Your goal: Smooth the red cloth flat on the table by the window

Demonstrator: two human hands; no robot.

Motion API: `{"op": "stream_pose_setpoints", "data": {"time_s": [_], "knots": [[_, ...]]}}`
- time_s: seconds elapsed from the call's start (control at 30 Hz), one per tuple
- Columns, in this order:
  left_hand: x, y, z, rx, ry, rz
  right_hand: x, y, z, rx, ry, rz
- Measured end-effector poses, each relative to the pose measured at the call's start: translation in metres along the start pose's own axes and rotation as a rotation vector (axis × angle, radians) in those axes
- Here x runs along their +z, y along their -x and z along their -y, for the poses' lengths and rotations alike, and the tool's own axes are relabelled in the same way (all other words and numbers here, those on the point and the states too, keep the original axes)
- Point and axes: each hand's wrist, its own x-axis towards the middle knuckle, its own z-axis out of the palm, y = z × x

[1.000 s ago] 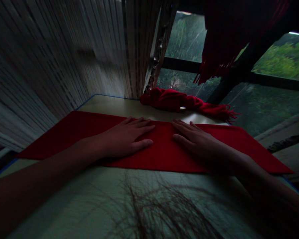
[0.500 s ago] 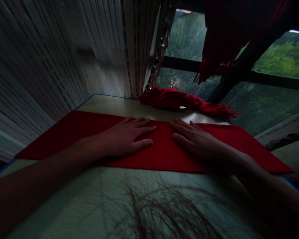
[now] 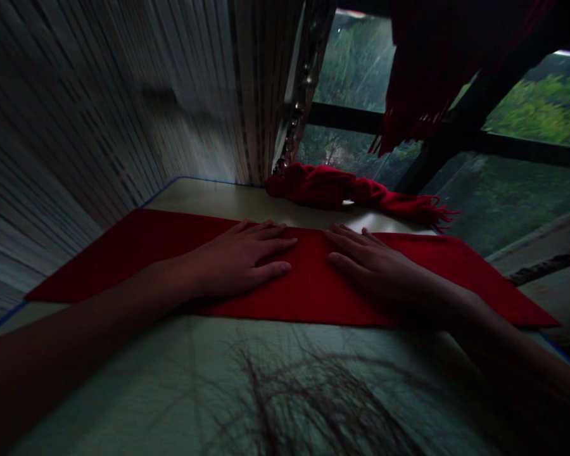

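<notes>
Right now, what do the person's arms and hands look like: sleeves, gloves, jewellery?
The left hand and right hand are bare: no gloves, no rings or watch visible in the dim light. No sleeves show on either arm within the frame.

Flat scarf (image 3: 313, 288) on table (image 3: 137, 392); bunched scarf (image 3: 332, 187) behind it, by window (image 3: 356, 63).

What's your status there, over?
Open left hand and right hand flat on red cloth. It lies spread on table. Bunched red scarf beyond, apart.
</notes>
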Motion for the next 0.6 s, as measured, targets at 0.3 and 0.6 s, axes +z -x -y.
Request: {"op": "stream_pose_setpoints", "data": {"time_s": [0.3, 0.6], "knots": [[-0.0012, 0.0005, -0.0009, 0.0, 0.005, -0.002, -0.0012, 0.0, 0.0017, 0.016, 0.003, 0.009], [-0.0014, 0.0007, -0.0012, -0.004, 0.004, 0.006, -0.0022, 0.001, 0.0031, 0.011, -0.009, -0.003]]}}
